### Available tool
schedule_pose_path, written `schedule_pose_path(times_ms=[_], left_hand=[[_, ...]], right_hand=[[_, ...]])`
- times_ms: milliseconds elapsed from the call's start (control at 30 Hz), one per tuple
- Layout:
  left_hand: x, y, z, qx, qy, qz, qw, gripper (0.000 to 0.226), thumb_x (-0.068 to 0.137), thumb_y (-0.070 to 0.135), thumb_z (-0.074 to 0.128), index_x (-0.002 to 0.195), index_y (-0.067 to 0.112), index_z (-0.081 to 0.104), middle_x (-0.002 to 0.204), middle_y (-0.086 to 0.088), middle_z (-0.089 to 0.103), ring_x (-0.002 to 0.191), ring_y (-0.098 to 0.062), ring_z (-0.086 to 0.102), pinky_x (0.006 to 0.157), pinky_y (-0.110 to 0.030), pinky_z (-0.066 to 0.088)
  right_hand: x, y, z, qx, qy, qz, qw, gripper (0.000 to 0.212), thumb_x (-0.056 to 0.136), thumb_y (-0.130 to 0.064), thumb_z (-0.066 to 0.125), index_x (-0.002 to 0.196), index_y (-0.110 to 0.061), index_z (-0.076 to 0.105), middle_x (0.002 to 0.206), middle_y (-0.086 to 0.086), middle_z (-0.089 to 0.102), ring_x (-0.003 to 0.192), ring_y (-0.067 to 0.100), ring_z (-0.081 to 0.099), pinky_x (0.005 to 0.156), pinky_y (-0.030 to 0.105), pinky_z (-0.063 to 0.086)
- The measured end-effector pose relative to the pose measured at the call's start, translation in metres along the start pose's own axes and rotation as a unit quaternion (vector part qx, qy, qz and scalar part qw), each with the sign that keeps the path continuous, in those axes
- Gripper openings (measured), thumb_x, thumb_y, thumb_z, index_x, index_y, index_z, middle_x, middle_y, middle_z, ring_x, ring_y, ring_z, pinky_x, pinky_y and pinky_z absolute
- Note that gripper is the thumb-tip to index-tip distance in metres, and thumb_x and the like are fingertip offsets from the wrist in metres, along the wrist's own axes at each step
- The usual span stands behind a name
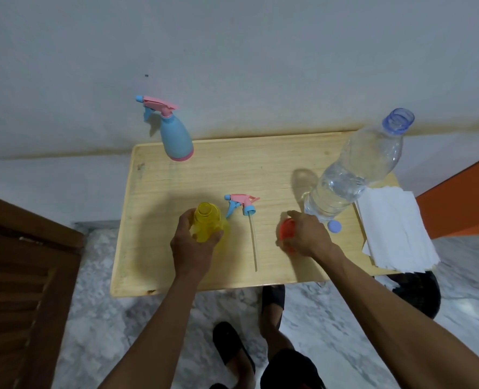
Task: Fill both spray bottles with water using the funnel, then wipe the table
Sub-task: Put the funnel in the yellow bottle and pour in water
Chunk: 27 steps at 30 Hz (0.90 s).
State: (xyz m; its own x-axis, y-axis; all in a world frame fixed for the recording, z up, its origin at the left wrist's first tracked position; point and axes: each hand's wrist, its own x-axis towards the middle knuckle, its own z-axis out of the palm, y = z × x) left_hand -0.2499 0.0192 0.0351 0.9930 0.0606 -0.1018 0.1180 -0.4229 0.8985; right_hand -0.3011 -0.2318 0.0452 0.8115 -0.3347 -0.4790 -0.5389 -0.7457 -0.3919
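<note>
My left hand (190, 242) grips a yellow spray bottle (208, 223) standing upright on the wooden table (154, 248); its neck is uncapped. Its pink and blue spray head (241, 204) lies on the table just right of it, with the dip tube pointing toward me. My right hand (307, 235) is closed around an orange funnel (286, 230) resting on the table. A blue spray bottle (175, 134) with its pink sprayer on stands at the far left corner. A large clear water bottle (353, 169), uncapped, stands at the right.
A blue cap (334, 226) lies beside the water bottle's base. A stack of white paper towels (395, 228) overhangs the table's right edge. A wooden door (22, 290) is on the left, a white wall behind. My feet are below the near edge.
</note>
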Motion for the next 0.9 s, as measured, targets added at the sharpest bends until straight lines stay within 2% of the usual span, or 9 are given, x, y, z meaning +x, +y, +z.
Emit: schedule_pose_path(times_ms=[100, 167, 233, 367, 500, 600, 700, 833, 900], left_hand=[[-0.001, 0.001, -0.001, 0.005, -0.002, 0.000, 1.000, 0.068, 0.068, 0.016, 0.092, 0.125, 0.027, 0.057, 0.114, 0.012, 0.060, 0.106, -0.008, 0.055, 0.088, -0.036, 0.056], [-0.001, 0.001, -0.001, 0.012, -0.002, 0.001, 1.000, 0.068, 0.068, 0.017, 0.092, 0.125, 0.027, 0.057, 0.113, 0.013, 0.060, 0.105, -0.008, 0.055, 0.089, -0.038, 0.057], [0.000, 0.001, 0.000, 0.020, -0.001, -0.002, 1.000, 0.069, 0.068, 0.017, 0.092, 0.127, 0.026, 0.057, 0.114, 0.012, 0.060, 0.106, -0.009, 0.055, 0.090, -0.040, 0.057], [0.001, 0.001, 0.001, 0.021, 0.000, -0.010, 1.000, 0.073, 0.067, 0.015, 0.093, 0.129, 0.025, 0.057, 0.115, 0.010, 0.060, 0.106, -0.010, 0.055, 0.092, -0.043, 0.057], [0.001, 0.002, 0.001, 0.017, 0.001, -0.009, 1.000, 0.071, 0.066, 0.015, 0.093, 0.126, 0.028, 0.057, 0.111, 0.012, 0.061, 0.105, -0.009, 0.056, 0.091, -0.044, 0.057], [0.000, 0.001, -0.001, 0.025, 0.002, 0.004, 1.000, 0.071, 0.065, 0.017, 0.093, 0.125, 0.030, 0.056, 0.109, 0.014, 0.060, 0.106, -0.009, 0.056, 0.092, -0.045, 0.056], [-0.001, -0.001, -0.001, 0.034, 0.008, 0.017, 0.999, 0.072, 0.064, 0.019, 0.093, 0.126, 0.028, 0.056, 0.110, 0.012, 0.062, 0.105, -0.009, 0.057, 0.091, -0.044, 0.056], [0.000, -0.002, -0.001, 0.024, 0.010, 0.006, 1.000, 0.072, 0.063, 0.020, 0.094, 0.126, 0.026, 0.058, 0.109, 0.011, 0.063, 0.104, -0.008, 0.057, 0.090, -0.038, 0.056], [0.000, -0.001, -0.001, 0.013, 0.007, 0.000, 1.000, 0.071, 0.065, 0.019, 0.093, 0.127, 0.026, 0.059, 0.107, 0.012, 0.062, 0.100, -0.004, 0.056, 0.087, -0.031, 0.054]], right_hand=[[-0.014, -0.004, -0.014, 0.284, -0.001, -0.011, 0.959, 0.088, 0.076, -0.027, 0.087, 0.152, -0.027, 0.041, 0.134, 0.008, 0.059, 0.115, 0.027, 0.063, 0.091, 0.040, 0.057], [-0.026, -0.014, -0.020, 0.452, -0.048, -0.018, 0.890, 0.076, 0.080, -0.024, 0.084, 0.147, -0.035, 0.048, 0.130, 0.007, 0.059, 0.103, 0.027, 0.071, 0.078, 0.039, 0.062], [-0.033, -0.028, -0.024, 0.516, -0.082, -0.040, 0.852, 0.062, 0.081, -0.026, 0.082, 0.138, -0.035, 0.058, 0.128, 0.009, 0.061, 0.096, 0.027, 0.074, 0.075, 0.036, 0.062], [-0.033, -0.059, -0.022, 0.574, -0.111, -0.091, 0.806, 0.058, 0.073, -0.035, 0.082, 0.127, -0.034, 0.063, 0.122, 0.013, 0.066, 0.097, 0.026, 0.073, 0.079, 0.044, 0.062], [-0.028, -0.080, -0.022, 0.605, -0.085, -0.120, 0.782, 0.060, 0.069, -0.035, 0.085, 0.120, -0.025, 0.053, 0.116, 0.019, 0.070, 0.093, 0.029, 0.073, 0.078, 0.049, 0.060], [-0.025, -0.098, -0.030, 0.597, -0.034, -0.154, 0.786, 0.063, 0.067, -0.033, 0.088, 0.115, -0.024, 0.049, 0.119, 0.019, 0.067, 0.093, 0.025, 0.073, 0.068, 0.039, 0.058], [-0.026, -0.120, -0.035, 0.562, 0.006, -0.214, 0.798, 0.053, 0.068, -0.025, 0.086, 0.111, -0.016, 0.056, 0.126, 0.011, 0.064, 0.111, 0.019, 0.068, 0.078, 0.029, 0.059], [-0.021, -0.137, -0.025, 0.522, 0.012, -0.260, 0.812, 0.042, 0.068, -0.001, 0.087, 0.097, -0.009, 0.058, 0.137, 0.009, 0.059, 0.114, 0.002, 0.065, 0.077, 0.022, 0.057], [-0.017, -0.139, -0.016, 0.504, 0.018, -0.270, 0.820, 0.046, 0.063, -0.009, 0.091, 0.095, -0.014, 0.059, 0.139, 0.006, 0.059, 0.116, 0.004, 0.064, 0.080, 0.024, 0.057]])
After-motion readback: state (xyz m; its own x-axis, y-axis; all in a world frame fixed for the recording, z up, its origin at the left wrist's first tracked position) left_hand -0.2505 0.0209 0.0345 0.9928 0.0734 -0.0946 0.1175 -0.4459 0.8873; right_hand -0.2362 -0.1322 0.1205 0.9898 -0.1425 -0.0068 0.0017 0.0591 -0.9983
